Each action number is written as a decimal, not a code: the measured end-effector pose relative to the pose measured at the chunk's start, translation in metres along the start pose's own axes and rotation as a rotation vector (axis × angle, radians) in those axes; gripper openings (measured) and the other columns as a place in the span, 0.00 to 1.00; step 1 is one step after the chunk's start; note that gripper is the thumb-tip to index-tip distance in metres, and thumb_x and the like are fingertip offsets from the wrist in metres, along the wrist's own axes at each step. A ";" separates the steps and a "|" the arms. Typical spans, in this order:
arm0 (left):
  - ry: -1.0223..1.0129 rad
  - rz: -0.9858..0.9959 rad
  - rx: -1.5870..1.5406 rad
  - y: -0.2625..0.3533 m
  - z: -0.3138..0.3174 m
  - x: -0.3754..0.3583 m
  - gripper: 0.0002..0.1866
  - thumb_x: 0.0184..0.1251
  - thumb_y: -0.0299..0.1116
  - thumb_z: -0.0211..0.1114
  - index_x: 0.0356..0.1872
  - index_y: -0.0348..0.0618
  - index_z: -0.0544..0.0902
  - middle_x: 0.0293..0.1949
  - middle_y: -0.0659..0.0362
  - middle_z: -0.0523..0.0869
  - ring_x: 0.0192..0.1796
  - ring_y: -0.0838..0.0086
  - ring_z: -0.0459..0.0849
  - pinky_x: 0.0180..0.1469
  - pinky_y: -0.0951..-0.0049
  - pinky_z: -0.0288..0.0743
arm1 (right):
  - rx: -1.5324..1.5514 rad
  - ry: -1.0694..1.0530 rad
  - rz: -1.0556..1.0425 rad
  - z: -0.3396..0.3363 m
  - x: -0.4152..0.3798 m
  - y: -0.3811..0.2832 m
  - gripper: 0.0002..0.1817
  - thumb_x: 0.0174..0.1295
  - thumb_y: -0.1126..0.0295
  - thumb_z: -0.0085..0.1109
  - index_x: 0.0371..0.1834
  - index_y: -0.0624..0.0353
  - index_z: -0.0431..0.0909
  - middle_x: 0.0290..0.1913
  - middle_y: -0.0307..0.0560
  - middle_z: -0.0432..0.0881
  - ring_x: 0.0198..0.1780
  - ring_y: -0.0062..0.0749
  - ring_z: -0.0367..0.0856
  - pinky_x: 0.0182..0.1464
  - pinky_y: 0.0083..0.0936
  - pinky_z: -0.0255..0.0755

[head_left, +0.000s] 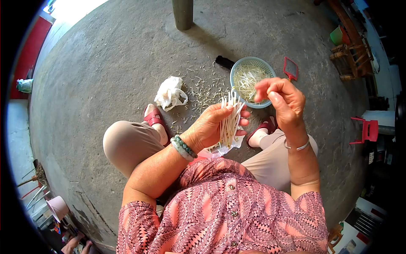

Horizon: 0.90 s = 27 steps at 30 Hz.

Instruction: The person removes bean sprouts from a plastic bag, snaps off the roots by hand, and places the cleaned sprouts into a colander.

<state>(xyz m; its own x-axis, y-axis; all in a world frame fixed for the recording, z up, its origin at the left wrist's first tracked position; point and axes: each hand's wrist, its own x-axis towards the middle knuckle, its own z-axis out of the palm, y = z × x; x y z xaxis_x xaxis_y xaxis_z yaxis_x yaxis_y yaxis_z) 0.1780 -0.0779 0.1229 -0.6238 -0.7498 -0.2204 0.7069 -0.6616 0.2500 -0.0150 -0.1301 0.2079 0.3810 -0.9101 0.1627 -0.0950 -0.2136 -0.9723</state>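
My left hand (pixel 215 123) is closed round a bunch of bean sprouts (pixel 230 120), held upright above my lap. My right hand (pixel 284 103) is raised to the right of it, thumb and fingers bent together in a pinch; whatever they hold, if anything, is too small to make out. Beyond it, partly covered by the hand, a light blue plastic basket (pixel 233 75) on the floor contains more bean sprouts (pixel 248 77). Below my left hand, a pale plastic bag (pixel 234 143) lies in my lap with some sprouts showing at its edge.
Snapped-off sprout ends (pixel 204 91) litter the concrete floor (pixel 105 76). Left of them lies a white plastic bag (pixel 170 93). A dark object (pixel 224 62) and a red fly swatter (pixel 290 68) flank the basket. A post (pixel 182 15) stands ahead; a red stool (pixel 368 130) is at right.
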 end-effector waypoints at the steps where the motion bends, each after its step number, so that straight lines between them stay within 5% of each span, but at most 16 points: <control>1: 0.013 0.005 -0.004 0.001 -0.002 0.001 0.21 0.71 0.38 0.56 0.58 0.33 0.72 0.51 0.49 0.81 0.49 0.65 0.83 0.53 0.56 0.80 | 0.164 -0.027 0.025 -0.002 -0.002 -0.002 0.06 0.64 0.73 0.48 0.32 0.64 0.71 0.40 0.55 0.80 0.33 0.28 0.78 0.44 0.28 0.74; 4: 0.062 0.044 0.016 0.004 -0.007 0.003 0.21 0.71 0.38 0.57 0.58 0.34 0.72 0.52 0.49 0.81 0.49 0.65 0.83 0.54 0.56 0.79 | 0.175 -0.242 0.158 -0.015 -0.015 -0.012 0.10 0.64 0.72 0.48 0.26 0.64 0.71 0.29 0.51 0.80 0.26 0.28 0.77 0.37 0.26 0.75; 5: 0.080 0.053 0.023 0.005 -0.008 0.004 0.21 0.71 0.38 0.57 0.58 0.34 0.72 0.52 0.49 0.81 0.49 0.65 0.83 0.54 0.56 0.79 | 0.151 -0.447 0.051 -0.024 -0.017 -0.003 0.10 0.64 0.73 0.50 0.26 0.65 0.72 0.25 0.46 0.79 0.27 0.27 0.79 0.36 0.24 0.75; 7: 0.113 0.059 0.053 0.006 -0.014 0.006 0.21 0.70 0.38 0.58 0.57 0.34 0.73 0.51 0.50 0.81 0.49 0.66 0.83 0.53 0.57 0.79 | -0.114 -0.712 0.156 -0.024 -0.031 -0.003 0.06 0.59 0.72 0.57 0.31 0.66 0.75 0.28 0.48 0.78 0.30 0.34 0.80 0.31 0.24 0.73; 9: 0.161 0.048 0.096 0.004 -0.021 0.014 0.20 0.70 0.38 0.58 0.56 0.34 0.73 0.50 0.51 0.82 0.48 0.66 0.83 0.53 0.57 0.80 | -0.365 -0.674 -0.190 -0.008 -0.052 0.016 0.09 0.55 0.74 0.57 0.38 0.65 0.76 0.28 0.48 0.76 0.29 0.38 0.80 0.31 0.28 0.75; 11: 0.187 0.013 0.108 -0.001 -0.032 0.032 0.17 0.72 0.36 0.55 0.53 0.35 0.75 0.48 0.52 0.82 0.47 0.66 0.84 0.52 0.59 0.80 | -0.474 -0.654 -0.307 0.009 -0.067 0.016 0.17 0.53 0.76 0.55 0.47 0.62 0.75 0.31 0.47 0.75 0.29 0.39 0.79 0.33 0.30 0.77; 15: 0.395 -0.130 0.264 -0.012 -0.041 0.097 0.12 0.74 0.33 0.46 0.45 0.37 0.76 0.41 0.53 0.82 0.42 0.67 0.84 0.44 0.61 0.81 | -0.797 -0.769 -0.118 0.009 -0.091 0.024 0.22 0.52 0.68 0.59 0.53 0.57 0.73 0.36 0.48 0.76 0.37 0.42 0.80 0.35 0.34 0.75; 18: 0.363 -0.145 0.319 -0.022 -0.060 0.168 0.12 0.72 0.33 0.48 0.46 0.35 0.73 0.41 0.50 0.82 0.42 0.64 0.84 0.43 0.59 0.80 | -0.975 -0.726 -0.072 -0.002 -0.091 0.026 0.20 0.50 0.65 0.62 0.48 0.57 0.74 0.35 0.46 0.75 0.35 0.40 0.79 0.35 0.34 0.73; 21: 0.383 -0.123 0.400 -0.029 -0.073 0.234 0.22 0.69 0.39 0.55 0.56 0.33 0.67 0.48 0.46 0.79 0.45 0.52 0.82 0.46 0.53 0.77 | -0.996 -0.637 -0.068 -0.013 -0.087 0.024 0.21 0.45 0.65 0.66 0.43 0.56 0.74 0.34 0.46 0.75 0.35 0.39 0.79 0.37 0.35 0.72; 23: 0.650 -0.196 0.569 -0.028 -0.044 0.240 0.39 0.68 0.44 0.57 0.69 0.29 0.51 0.67 0.34 0.59 0.70 0.42 0.58 0.69 0.44 0.51 | -1.029 -0.604 -0.079 -0.016 -0.090 0.027 0.22 0.41 0.64 0.69 0.39 0.59 0.74 0.34 0.47 0.75 0.35 0.38 0.78 0.38 0.34 0.72; 24: 0.657 -0.212 0.626 -0.028 -0.044 0.243 0.42 0.66 0.46 0.60 0.72 0.34 0.50 0.71 0.36 0.53 0.73 0.41 0.51 0.70 0.44 0.47 | -1.043 -0.623 -0.084 -0.018 -0.088 0.024 0.22 0.40 0.64 0.70 0.38 0.60 0.74 0.34 0.47 0.75 0.36 0.38 0.78 0.37 0.34 0.72; 27: 0.521 -0.241 0.829 -0.026 -0.051 0.239 0.39 0.65 0.45 0.61 0.71 0.38 0.55 0.71 0.40 0.55 0.72 0.43 0.54 0.70 0.43 0.48 | -1.030 -0.646 -0.094 -0.021 -0.087 0.019 0.20 0.40 0.63 0.70 0.32 0.62 0.73 0.31 0.47 0.77 0.34 0.37 0.78 0.35 0.33 0.71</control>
<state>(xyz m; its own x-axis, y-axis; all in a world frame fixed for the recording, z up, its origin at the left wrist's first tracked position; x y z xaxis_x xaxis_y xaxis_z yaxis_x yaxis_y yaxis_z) 0.0275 -0.2403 0.0158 -0.3559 -0.6338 -0.6868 0.0023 -0.7355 0.6775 -0.0693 -0.0629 0.1790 0.7852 -0.5944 -0.1734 -0.6154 -0.7180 -0.3252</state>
